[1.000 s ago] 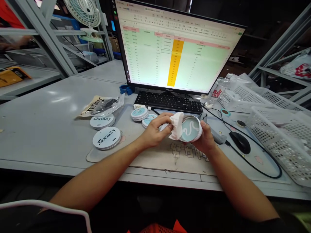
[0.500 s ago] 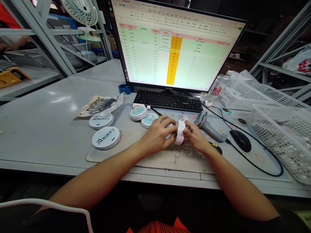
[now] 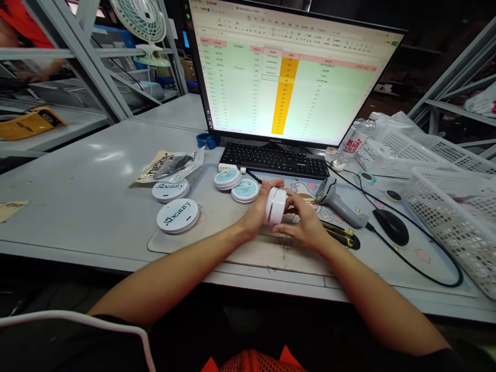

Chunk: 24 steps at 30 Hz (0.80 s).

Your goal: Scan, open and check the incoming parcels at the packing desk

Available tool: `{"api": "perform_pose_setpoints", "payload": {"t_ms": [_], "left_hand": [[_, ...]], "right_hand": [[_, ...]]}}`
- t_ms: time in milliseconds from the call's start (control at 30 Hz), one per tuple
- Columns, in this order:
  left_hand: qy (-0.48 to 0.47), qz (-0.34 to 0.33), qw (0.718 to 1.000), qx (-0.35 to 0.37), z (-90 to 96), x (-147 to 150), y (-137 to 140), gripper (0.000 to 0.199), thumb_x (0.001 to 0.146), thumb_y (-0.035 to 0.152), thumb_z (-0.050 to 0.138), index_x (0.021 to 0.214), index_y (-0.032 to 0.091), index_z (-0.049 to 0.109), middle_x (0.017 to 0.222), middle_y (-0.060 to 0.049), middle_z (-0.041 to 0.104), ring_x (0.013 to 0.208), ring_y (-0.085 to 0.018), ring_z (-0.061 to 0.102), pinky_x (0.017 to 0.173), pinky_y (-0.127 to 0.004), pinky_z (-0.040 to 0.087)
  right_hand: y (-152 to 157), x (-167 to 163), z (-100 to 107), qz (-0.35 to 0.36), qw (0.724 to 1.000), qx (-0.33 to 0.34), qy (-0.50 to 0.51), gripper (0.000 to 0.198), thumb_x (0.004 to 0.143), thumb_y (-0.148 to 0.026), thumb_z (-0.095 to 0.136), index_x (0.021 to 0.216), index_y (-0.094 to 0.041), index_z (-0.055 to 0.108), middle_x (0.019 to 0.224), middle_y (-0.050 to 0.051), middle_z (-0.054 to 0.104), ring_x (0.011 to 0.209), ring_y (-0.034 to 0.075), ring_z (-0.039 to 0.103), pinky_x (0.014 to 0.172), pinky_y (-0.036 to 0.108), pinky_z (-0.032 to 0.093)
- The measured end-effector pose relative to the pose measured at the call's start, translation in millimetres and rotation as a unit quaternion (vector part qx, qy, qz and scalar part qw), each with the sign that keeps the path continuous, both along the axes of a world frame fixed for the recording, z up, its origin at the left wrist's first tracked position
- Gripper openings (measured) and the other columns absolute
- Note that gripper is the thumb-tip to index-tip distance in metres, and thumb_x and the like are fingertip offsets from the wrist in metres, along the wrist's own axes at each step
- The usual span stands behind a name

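Observation:
My left hand [image 3: 256,211] presses against the left face of a white round tin [image 3: 277,206], which stands on edge above the desk mat. The fingers and thumb of my right hand [image 3: 307,221] curve around its right side. A thin seam runs around the tin's side; its label faces are hidden. Left of my hands lie a large flat round tin [image 3: 178,216] and another "beauty" tin [image 3: 170,189] behind it. Two smaller tins with pale blue tops, one [image 3: 228,178] farther and one [image 3: 245,191] closer, sit just beyond my left hand.
A handheld scanner [image 3: 341,205], a yellow-black utility knife [image 3: 341,235] and a mouse [image 3: 391,226] with a looping cable lie on the right. White baskets [image 3: 449,206] line the right side. The keyboard [image 3: 275,161] and monitor [image 3: 294,77] stand behind; a plastic pouch [image 3: 168,166] lies left.
My left hand has shifted from fingers over the tin to its palm against the tin's side. My right hand has opened wider around it. The whole view has shifted slightly.

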<state>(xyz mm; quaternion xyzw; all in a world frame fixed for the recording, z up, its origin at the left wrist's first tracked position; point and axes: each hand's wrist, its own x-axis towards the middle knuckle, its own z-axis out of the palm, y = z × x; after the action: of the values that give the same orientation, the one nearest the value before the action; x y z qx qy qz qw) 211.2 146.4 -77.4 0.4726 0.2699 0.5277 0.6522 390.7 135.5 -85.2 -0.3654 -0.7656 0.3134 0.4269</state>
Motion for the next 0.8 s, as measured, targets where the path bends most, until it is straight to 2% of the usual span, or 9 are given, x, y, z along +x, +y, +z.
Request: {"api": "perform_pose_setpoints", "payload": {"t_ms": [67,133,233,367,500,567,667,800], "left_hand": [[-0.009,-0.008,1.0,-0.021,-1.3,3.0,-0.5,0.085,0.093,0.09,0.054,0.143,0.021,0.059,0.159,-0.014,0.052,0.128,-0.031,0.066,0.103,-0.04,0.06],[-0.003,-0.004,1.0,-0.03,-0.6,4.7,-2.2,0.085,0.093,0.089,0.054,0.143,0.02,0.06,0.158,-0.015,0.054,0.127,-0.032,0.067,0.103,-0.04,0.06],[0.027,0.015,1.0,0.0,1.5,5.2,-6.9,0.085,0.094,0.088,0.054,0.141,0.018,0.061,0.152,-0.016,0.059,0.124,-0.032,0.068,0.102,-0.04,0.06],[0.062,0.027,0.996,0.053,2.8,4.3,-13.2,0.088,0.094,0.089,0.051,0.143,0.017,0.058,0.141,-0.016,0.064,0.107,-0.028,0.071,0.092,-0.039,0.061],[0.086,0.064,0.992,0.072,4.3,4.0,-12.4,0.083,0.095,0.088,0.052,0.133,0.016,0.066,0.135,-0.014,0.068,0.108,-0.026,0.069,0.094,-0.035,0.058],[0.065,0.058,0.996,0.027,5.9,4.8,-9.9,0.081,0.093,0.087,0.057,0.13,0.016,0.069,0.129,-0.013,0.071,0.103,-0.024,0.069,0.089,-0.033,0.058],[0.018,0.035,0.996,-0.081,9.6,5.9,-6.5,0.074,0.093,0.08,0.064,0.13,0.016,0.07,0.118,-0.011,0.075,0.091,-0.022,0.071,0.075,-0.029,0.058],[-0.016,0.044,0.988,-0.15,17.6,4.1,-2.9,0.061,0.1,0.071,0.063,0.119,0.014,0.073,0.104,-0.011,0.076,0.086,-0.021,0.072,0.07,-0.028,0.058]], "right_hand": [[0.2,-2.3,-3.7,0.003,0.998,0.042,-0.047,0.083,0.08,-0.067,0.089,0.142,-0.025,0.055,0.151,0.018,0.055,0.106,0.029,0.066,0.093,0.052,0.062],[0.1,-3.7,-5.1,0.005,0.995,0.075,-0.073,0.083,0.083,-0.067,0.086,0.147,-0.025,0.052,0.157,0.02,0.052,0.111,0.033,0.066,0.098,0.056,0.06],[-1.3,-5.3,-4.8,0.009,0.994,0.084,-0.071,0.083,0.085,-0.065,0.085,0.149,-0.024,0.05,0.151,0.021,0.056,0.118,0.037,0.065,0.103,0.059,0.057],[-4.6,-7.9,-4.5,0.008,0.997,0.05,-0.057,0.078,0.089,-0.062,0.083,0.147,-0.023,0.049,0.133,0.017,0.063,0.107,0.033,0.068,0.092,0.053,0.062],[-7.6,-8.3,-4.9,-0.004,0.988,0.118,-0.095,0.063,0.092,-0.052,0.082,0.138,-0.023,0.05,0.147,0.022,0.056,0.118,0.036,0.066,0.094,0.054,0.062],[-8.6,-7.6,-4.9,-0.008,0.98,0.156,-0.124,0.053,0.093,-0.046,0.081,0.13,-0.023,0.052,0.157,0.024,0.048,0.131,0.039,0.061,0.1,0.058,0.06],[-10.0,-7.6,-4.3,-0.01,0.967,0.194,-0.168,0.04,0.094,-0.038,0.079,0.121,-0.023,0.053,0.164,0.022,0.041,0.15,0.041,0.047,0.114,0.065,0.053],[-11.7,-12.3,-1.4,-0.015,0.953,0.233,-0.194,0.025,0.094,-0.018,0.069,0.115,-0.023,0.055,0.167,0.021,0.039,0.158,0.039,0.037,0.123,0.067,0.044]]}}
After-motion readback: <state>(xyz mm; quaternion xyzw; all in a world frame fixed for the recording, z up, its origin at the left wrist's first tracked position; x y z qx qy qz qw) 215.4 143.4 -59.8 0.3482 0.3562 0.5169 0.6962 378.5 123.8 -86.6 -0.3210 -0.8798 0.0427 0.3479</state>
